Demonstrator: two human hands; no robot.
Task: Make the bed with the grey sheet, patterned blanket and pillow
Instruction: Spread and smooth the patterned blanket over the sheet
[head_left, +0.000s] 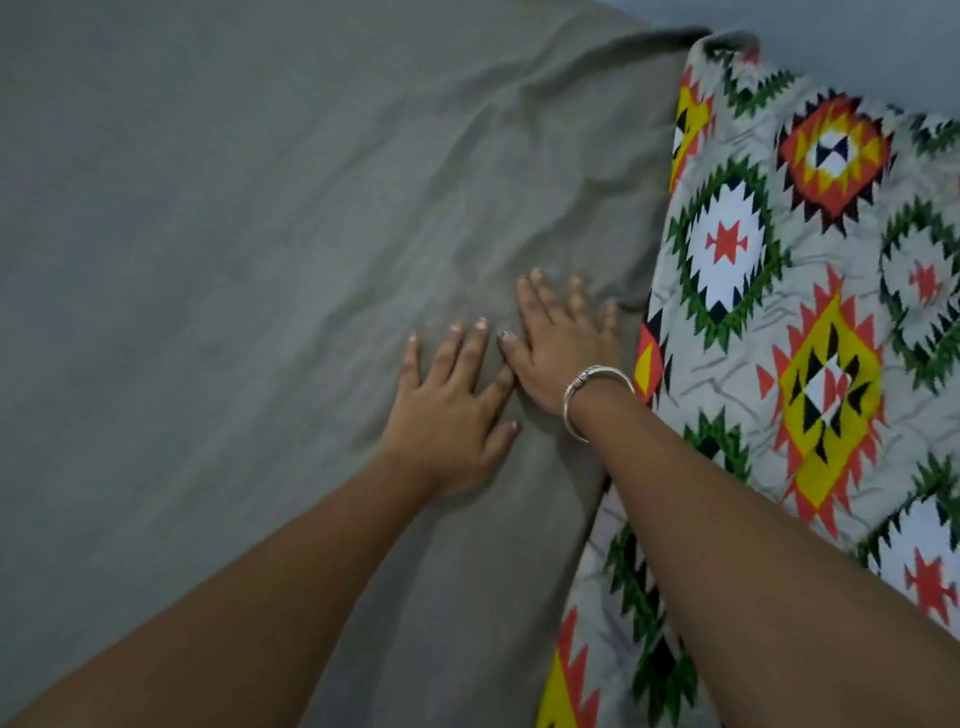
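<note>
The grey sheet (234, 234) covers most of the view, smooth at the left and creased into ridges toward the upper right. My left hand (452, 410) lies flat on it, fingers spread and straight. My right hand (558, 348), with a silver bangle on the wrist, presses flat on the sheet just beside it, fingertips at the wrinkles. The patterned blanket (810, 312), grey with green, orange, yellow and white diamond motifs, lies along the right side, its edge next to my right hand. No pillow is in view.
A pale wall or surface (857, 47) shows at the top right corner beyond the blanket's far end. The sheet's wrinkles run from my hands up toward the blanket's top corner (722, 44).
</note>
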